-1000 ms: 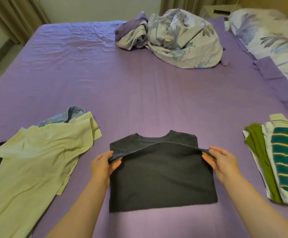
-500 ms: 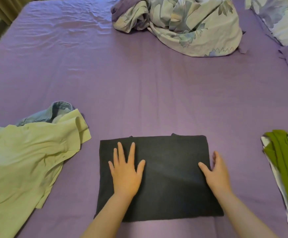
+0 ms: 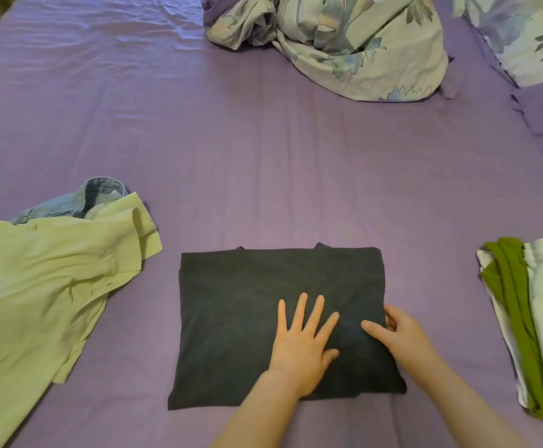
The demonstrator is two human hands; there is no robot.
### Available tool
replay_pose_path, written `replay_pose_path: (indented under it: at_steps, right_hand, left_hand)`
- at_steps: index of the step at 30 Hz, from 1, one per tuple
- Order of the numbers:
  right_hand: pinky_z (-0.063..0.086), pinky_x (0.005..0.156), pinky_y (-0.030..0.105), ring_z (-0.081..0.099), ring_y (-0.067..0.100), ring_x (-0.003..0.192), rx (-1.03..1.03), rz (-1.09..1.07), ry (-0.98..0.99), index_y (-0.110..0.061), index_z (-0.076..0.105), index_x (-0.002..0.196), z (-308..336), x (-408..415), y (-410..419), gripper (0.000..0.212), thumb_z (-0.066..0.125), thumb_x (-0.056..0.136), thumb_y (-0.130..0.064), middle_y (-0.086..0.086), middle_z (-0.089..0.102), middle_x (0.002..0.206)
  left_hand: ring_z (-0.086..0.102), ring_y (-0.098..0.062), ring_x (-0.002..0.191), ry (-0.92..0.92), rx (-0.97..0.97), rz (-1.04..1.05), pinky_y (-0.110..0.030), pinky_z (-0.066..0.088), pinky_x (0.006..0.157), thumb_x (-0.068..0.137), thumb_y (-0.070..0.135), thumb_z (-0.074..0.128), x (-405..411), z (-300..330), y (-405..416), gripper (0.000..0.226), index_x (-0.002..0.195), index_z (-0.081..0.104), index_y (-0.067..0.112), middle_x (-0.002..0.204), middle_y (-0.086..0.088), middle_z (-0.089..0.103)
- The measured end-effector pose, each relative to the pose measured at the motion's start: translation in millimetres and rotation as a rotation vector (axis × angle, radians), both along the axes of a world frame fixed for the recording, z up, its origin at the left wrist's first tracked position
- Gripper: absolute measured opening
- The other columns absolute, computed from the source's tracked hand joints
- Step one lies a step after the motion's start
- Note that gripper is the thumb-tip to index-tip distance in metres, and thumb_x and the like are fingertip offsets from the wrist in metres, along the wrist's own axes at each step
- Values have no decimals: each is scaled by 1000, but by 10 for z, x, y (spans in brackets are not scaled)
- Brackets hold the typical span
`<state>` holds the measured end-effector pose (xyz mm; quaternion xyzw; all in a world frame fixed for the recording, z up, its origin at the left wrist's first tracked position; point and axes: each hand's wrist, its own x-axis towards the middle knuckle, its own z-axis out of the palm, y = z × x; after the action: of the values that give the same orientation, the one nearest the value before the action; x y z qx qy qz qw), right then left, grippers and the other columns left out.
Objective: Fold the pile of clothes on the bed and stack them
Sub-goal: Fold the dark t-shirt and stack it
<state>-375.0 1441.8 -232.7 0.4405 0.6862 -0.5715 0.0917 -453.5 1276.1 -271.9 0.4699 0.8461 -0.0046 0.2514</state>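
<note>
Fingers of left hand (image 3: 299, 344) spread flat on dark shirt (image 3: 247, 318); right hand (image 3: 402, 334) pinches its right edge.

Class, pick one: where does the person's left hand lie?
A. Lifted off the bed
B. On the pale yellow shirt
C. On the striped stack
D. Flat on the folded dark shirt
D: the left hand lies with fingers spread flat on the folded dark shirt, beside the right hand at its edge.

Purple bed sheet (image 3: 263, 150), charcoal shirt (image 3: 247, 302), pale yellow shirt (image 3: 37, 292), floral duvet (image 3: 360, 53).
</note>
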Motion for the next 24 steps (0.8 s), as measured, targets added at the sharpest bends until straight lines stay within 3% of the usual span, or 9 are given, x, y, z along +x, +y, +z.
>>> replay_pose_path:
  at_steps: [1, 3, 6, 8, 11, 16, 19, 21, 24]
  right_hand:
    - [48, 54, 10, 66, -2, 77, -30, 6, 28, -22, 54, 112, 60, -29, -29, 30, 65, 87, -8, -10, 66, 97]
    - [49, 56, 10, 66, -4, 78, -62, 32, 87, -32, 52, 107, 183, -119, -116, 36, 65, 87, -6, -13, 66, 98]
    - [50, 59, 9, 66, -6, 83, -81, 94, 158, -40, 47, 116, 340, -365, -382, 50, 64, 86, -3, -20, 68, 93]
    - [51, 64, 12, 65, 2, 90, -58, 177, 147, -37, 32, 138, 395, -578, -670, 69, 62, 85, -4, -15, 64, 104]
    - [49, 69, 11, 60, 1, 95, 31, 330, 166, -33, 19, 147, 398, -877, -1232, 82, 62, 83, -8, -8, 56, 112]
    - [48, 76, 18, 55, 5, 98, 255, 526, 115, -31, 5, 151, 194, -1131, -2084, 78, 55, 92, -23, -4, 43, 130]
    - [47, 78, 19, 54, 6, 90, 127, 697, 53, -30, 0, 152, 49, -1127, -2271, 80, 54, 93, -24, -5, 40, 126]
    - [45, 89, 20, 53, 4, 98, 59, 698, 59, -26, 16, 151, 26, -1053, -2245, 70, 56, 94, -30, -7, 42, 127]
    - [36, 101, 26, 44, 14, 120, 486, 476, 35, -18, 44, 139, -55, -890, -2006, 49, 56, 92, -27, -1, 48, 135]
  left_hand:
    - [-27, -30, 142, -75, -7, 30, -58, -21, 109, 98, 56, 27, -54, 4, 12, 64, 152, 2, 33, 160, -2, -14]
    - [-6, -24, 148, -290, 85, 192, -51, -6, 117, 98, 51, 37, -220, 156, -4, 60, 151, 18, 32, 161, 1, 5]
    - [38, -13, 135, -873, 409, 762, -32, 29, 113, 99, 45, 41, -486, 462, -177, 47, 144, 38, 30, 145, 7, 44]
    - [53, -10, 120, -1166, 559, 1050, -34, 41, 106, 99, 48, 39, -630, 626, -373, 43, 137, 45, 29, 133, 8, 55]
    - [63, -19, 112, -1364, 760, 1218, -39, 53, 93, 97, 55, 34, -809, 680, -715, 48, 134, 47, 28, 129, -1, 61]
    - [67, -18, 104, -1301, 862, 1413, -36, 53, 87, 82, 66, 40, -1009, 594, -1259, 54, 114, 62, 28, 108, 3, 72]
    - [68, -14, 99, -1223, 816, 1486, -34, 53, 86, 87, 61, 46, -995, 474, -1541, 44, 109, 64, 28, 103, 5, 74]
    - [62, -13, 107, -963, 707, 1408, -34, 49, 95, 92, 46, 54, -972, 382, -1666, 35, 119, 60, 26, 121, -1, 66]
    - [45, -23, 128, -424, 415, 1234, -40, 38, 108, 89, 35, 63, -979, 258, -1741, 58, 140, 44, 16, 142, -8, 46]
